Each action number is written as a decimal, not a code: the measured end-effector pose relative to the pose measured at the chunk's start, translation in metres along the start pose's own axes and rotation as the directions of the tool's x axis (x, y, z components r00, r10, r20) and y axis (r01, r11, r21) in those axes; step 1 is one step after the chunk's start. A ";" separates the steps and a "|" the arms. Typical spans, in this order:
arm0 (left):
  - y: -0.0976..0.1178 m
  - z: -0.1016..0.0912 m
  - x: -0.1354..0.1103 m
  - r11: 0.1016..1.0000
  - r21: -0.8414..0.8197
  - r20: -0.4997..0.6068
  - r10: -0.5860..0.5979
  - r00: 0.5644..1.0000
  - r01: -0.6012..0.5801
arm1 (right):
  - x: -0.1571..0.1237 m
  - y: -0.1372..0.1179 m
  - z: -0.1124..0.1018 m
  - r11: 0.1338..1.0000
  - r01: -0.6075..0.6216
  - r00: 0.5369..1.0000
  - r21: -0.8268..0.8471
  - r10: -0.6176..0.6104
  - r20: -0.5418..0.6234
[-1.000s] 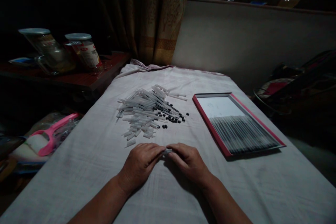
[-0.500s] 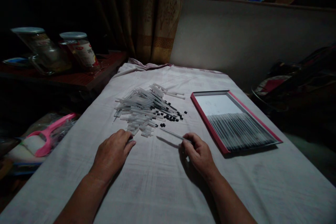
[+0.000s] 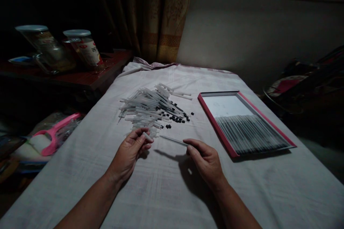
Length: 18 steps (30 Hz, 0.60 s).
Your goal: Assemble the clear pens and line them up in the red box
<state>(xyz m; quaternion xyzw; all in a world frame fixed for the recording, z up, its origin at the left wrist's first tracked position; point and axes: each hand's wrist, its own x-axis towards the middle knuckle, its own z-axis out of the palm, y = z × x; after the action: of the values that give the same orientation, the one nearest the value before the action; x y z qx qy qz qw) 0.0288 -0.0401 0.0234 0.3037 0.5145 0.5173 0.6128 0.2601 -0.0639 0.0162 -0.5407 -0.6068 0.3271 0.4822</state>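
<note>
My left hand (image 3: 131, 150) is lifted just off the cloth and pinches a short clear plastic cap (image 3: 147, 136) between thumb and fingers. My right hand (image 3: 205, 158) holds a thin clear tube (image 3: 173, 140) by one end, the tube pointing left toward the cap. Just beyond both hands lies a heap of clear tubes and short caps (image 3: 146, 109), with several small black pieces (image 3: 178, 117) scattered at its right edge. To the right sits a red-rimmed tray (image 3: 215, 123) with a row of finished tubes laid side by side.
A white cloth (image 3: 166, 186) covers the table. At the left, a dark wooden shelf holds two lidded jars (image 3: 83, 50). A pink-handled tool (image 3: 55, 132) lies on bags below it. A curtain (image 3: 161, 18) hangs behind; bundled fabric lies at far right.
My left hand has picked a cap from the heap's near edge and lifted it, turning toward the right hand. The right hand still holds the tube, now raised slightly.
</note>
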 end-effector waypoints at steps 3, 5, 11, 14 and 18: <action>0.000 0.002 -0.001 0.997 -0.036 0.008 -0.069 0.998 0.070 | -0.002 -0.005 0.001 0.999 0.045 0.999 0.003 -0.045 0.023; 0.001 0.004 -0.002 0.995 -0.052 -0.003 -0.081 0.997 0.080 | -0.002 -0.005 0.001 0.998 0.055 0.998 0.006 -0.055 0.021; 0.000 0.008 -0.004 0.990 -0.060 -0.039 -0.127 0.991 0.124 | -0.003 -0.004 0.002 1.000 0.031 0.999 -0.001 -0.031 0.024; -0.001 0.009 -0.005 0.993 -0.042 -0.003 -0.111 0.994 0.110 | -0.003 -0.006 0.005 0.999 0.046 0.998 -0.008 -0.046 0.048; -0.001 0.008 -0.006 0.996 -0.017 0.033 -0.092 0.995 0.093 | -0.004 -0.009 0.007 0.999 0.044 0.998 -0.007 -0.044 0.054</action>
<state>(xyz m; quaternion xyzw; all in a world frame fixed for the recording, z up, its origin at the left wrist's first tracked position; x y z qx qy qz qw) 0.0371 -0.0449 0.0264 0.2822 0.5134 0.4881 0.6469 0.2507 -0.0682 0.0210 -0.5202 -0.6326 0.3285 0.4705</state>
